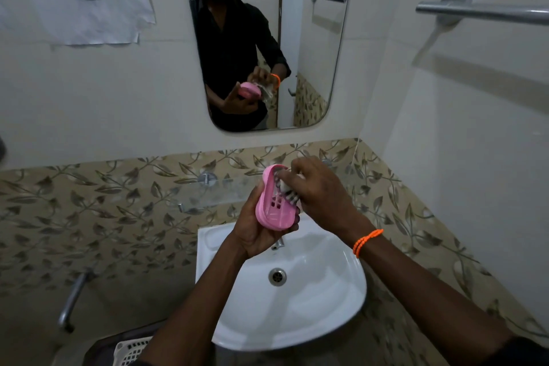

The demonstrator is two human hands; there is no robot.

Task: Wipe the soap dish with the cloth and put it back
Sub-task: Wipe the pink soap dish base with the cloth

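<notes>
A pink oval soap dish (272,205) with slots in its base is held tilted above the sink, its hollow side facing me. My left hand (255,233) cups it from below and behind. My right hand (319,190) presses a bunched white and dark patterned cloth (287,192) into the upper right part of the dish. Most of the cloth is hidden under my fingers. An orange bead band sits on my right wrist.
A white sink (341,291) with a drain (277,276) and a tap (278,244) lies under my hands. Behind them runs a glass shelf (208,193). A mirror (315,53) hangs above. A towel rail (481,13) is at right, a wall tap (72,300) at left, a white basket (133,350) below.
</notes>
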